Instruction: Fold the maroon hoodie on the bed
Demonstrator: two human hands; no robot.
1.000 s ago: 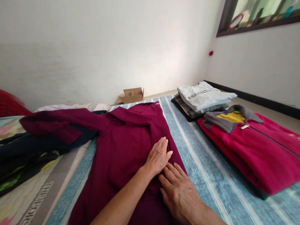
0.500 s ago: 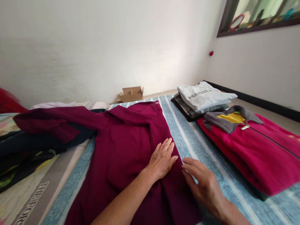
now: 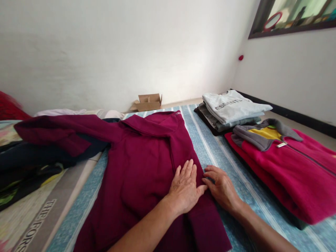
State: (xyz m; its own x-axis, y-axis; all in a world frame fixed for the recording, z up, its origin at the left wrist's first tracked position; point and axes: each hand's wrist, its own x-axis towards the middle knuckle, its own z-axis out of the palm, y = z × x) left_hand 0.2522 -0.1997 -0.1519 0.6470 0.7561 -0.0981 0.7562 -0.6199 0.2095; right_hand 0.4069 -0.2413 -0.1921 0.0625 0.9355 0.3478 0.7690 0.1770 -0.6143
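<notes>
A maroon sweatshirt point(image 3: 141, 164) lies spread on a blue striped mat point(image 3: 210, 150), its right side folded inward and one sleeve point(image 3: 60, 131) stretched out to the left. My left hand point(image 3: 185, 187) lies flat on the folded right part, fingers together and pointing away from me. Just beside it, my right hand point(image 3: 220, 185) rests at the sweatshirt's right edge, with its fingers curled onto the fabric there.
A pink fleece jacket point(image 3: 286, 164) with a grey collar lies on the right of the mat. Behind it is a stack of folded grey shirts point(image 3: 231, 108). Dark clothes point(image 3: 28, 164) are heaped on the left. A small cardboard box point(image 3: 148, 102) stands by the far wall.
My right hand left the garment, swung out to the right, then came back to its right edge with curled fingers. My left hand slid slightly toward me.
</notes>
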